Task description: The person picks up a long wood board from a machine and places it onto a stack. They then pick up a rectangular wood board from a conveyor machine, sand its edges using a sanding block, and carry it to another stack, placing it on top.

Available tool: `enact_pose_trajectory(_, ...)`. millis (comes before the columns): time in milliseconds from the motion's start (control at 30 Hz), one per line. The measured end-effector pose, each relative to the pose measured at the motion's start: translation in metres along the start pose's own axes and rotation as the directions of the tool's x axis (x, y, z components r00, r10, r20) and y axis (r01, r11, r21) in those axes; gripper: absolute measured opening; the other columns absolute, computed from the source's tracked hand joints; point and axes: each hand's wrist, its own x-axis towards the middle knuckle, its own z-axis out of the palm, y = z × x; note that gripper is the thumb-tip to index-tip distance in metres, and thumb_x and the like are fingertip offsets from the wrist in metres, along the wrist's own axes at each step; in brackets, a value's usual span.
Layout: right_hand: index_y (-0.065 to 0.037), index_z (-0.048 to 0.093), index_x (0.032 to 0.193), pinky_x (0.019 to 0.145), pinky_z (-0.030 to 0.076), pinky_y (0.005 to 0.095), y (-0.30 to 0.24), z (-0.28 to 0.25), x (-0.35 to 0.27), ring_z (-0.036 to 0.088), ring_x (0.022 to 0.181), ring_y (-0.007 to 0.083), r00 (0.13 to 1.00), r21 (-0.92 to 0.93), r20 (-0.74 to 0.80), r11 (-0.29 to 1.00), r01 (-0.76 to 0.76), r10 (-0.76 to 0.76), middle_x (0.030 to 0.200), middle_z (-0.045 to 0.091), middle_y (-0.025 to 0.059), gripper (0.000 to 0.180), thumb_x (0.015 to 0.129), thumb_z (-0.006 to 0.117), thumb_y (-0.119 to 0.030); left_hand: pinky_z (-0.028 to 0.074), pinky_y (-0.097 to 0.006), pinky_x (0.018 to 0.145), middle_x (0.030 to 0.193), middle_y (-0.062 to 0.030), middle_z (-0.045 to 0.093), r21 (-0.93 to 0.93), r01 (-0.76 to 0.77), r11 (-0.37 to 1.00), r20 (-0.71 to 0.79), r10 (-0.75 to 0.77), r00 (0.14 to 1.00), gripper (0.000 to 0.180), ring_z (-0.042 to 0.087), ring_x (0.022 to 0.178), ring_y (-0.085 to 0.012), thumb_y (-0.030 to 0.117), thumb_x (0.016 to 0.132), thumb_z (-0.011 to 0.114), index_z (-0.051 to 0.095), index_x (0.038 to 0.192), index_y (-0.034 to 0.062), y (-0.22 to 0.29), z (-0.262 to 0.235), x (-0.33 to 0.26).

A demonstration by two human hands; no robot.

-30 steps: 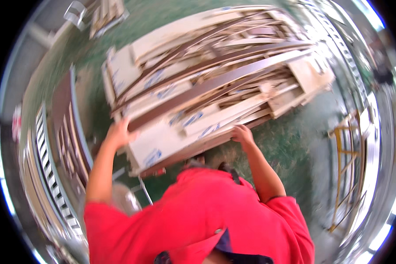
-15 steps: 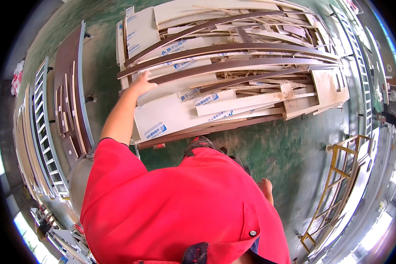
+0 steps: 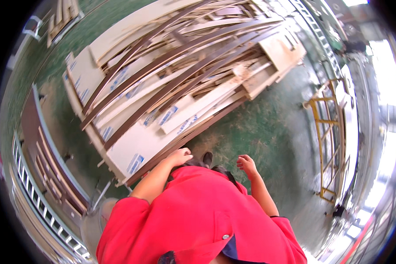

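Pale boards and dark strips lie stacked [image 3: 171,88] at twelve o'clock, where the left hand [image 3: 179,156], which half a second ago pressed flat higher up, now curls loosely at the near edge, while the right hand [image 3: 246,163] hangs empty, half-open, at one o'clock.

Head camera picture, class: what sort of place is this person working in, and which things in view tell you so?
Most likely a woodworking or panel factory floor. A big stack of pale boards and dark strips lies on a green floor, a yellow metal frame stands to the right, and more panels sit in a rack on the left.
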Motion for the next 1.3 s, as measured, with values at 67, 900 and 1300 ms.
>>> enact_pose_trajectory(67, -0.006, 0.056, 0.112, 0.064, 0.048, 0.0312, 0.021, -0.019, -0.005, 0.062, 0.076, 0.0183, 0.992, -0.012, -0.086, 0.995, -0.096, 0.095, 0.091, 0.064, 0.0080, 0.030, 0.089, 0.053, -0.025, 0.049, -0.036, 0.078, 0.095, -0.0153, 0.066, 0.035, 0.025, 0.999, -0.062, -0.023, 0.998, 0.038, 0.063, 0.088, -0.0265, 0.036, 0.079, 0.065, 0.063, 0.098, 0.0036, -0.013, -0.016, -0.007)
enact_pose_trajectory(900, -0.011, 0.059, 0.093, 0.046, 0.040, 0.0264, 0.564, -0.047, -0.221, 0.052, 0.058, 0.0104, 0.749, 0.915, -0.336, 0.386, 0.117, 0.571, 0.074, 0.058, 0.0004, 0.018, 0.083, 0.061, -0.026, 0.048, -0.038, 0.080, 0.098, -0.0212, 0.063, 0.731, -0.449, 0.514, 0.505, 0.036, 0.862, 0.047, 0.062, 0.092, -0.0305, 0.040, 0.088, 0.054, 0.057, 0.109, -0.0024, 0.083, 0.335, 0.026)
enact_pose_trajectory(1300, -0.009, 0.058, 0.094, 0.054, 0.047, 0.0323, 0.721, 0.084, -0.374, 0.059, 0.066, 0.0183, 0.474, 0.903, -0.016, -0.191, 0.384, 0.880, 0.080, 0.062, 0.0066, 0.019, 0.085, 0.056, -0.025, 0.049, -0.039, 0.079, 0.089, -0.0183, 0.068, 0.701, -0.680, -0.215, 0.571, -0.403, 0.715, 0.044, 0.065, 0.087, -0.0307, 0.039, 0.080, 0.059, 0.066, 0.097, -0.0006, 0.203, 0.667, 0.087)
